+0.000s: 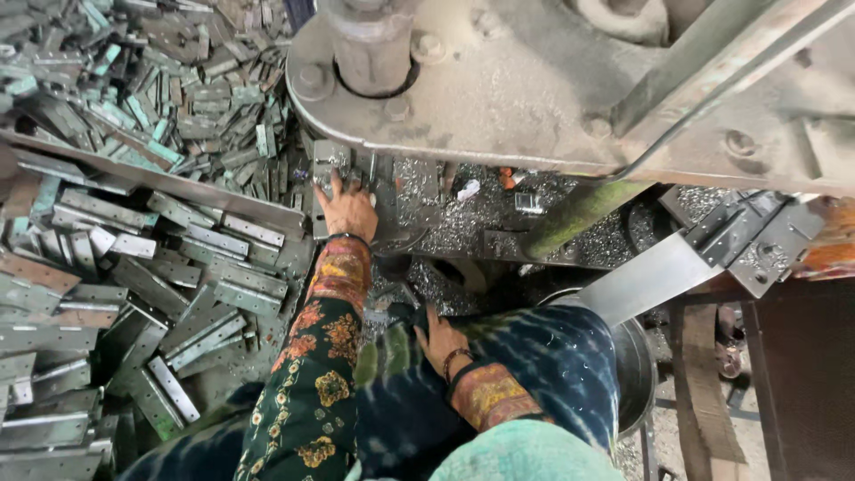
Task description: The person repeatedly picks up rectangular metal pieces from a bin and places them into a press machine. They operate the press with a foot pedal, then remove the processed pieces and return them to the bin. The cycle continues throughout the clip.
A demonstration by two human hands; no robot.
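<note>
My left hand [349, 211] reaches forward under the heavy press head [534, 98]. Its fingers rest on a small flat metal piece [331, 163] lying on the press bed [463, 223]. My right hand [442, 338] lies on my knee, against dark tie-dyed cloth, fingers loosely together with nothing seen in them. Both forearms wear floral sleeves with patterned cuffs and a bangle. Whether the left fingers grip the piece or only press on it is unclear.
Heaps of flat punched metal hinge strips [160, 294] fill the left side, split by a long steel bar [169, 183]. Metal chips cover the press bed. A steel chute [641, 281] slopes into a round metal pot [637, 365] at right. A green rod [574, 214] leans nearby.
</note>
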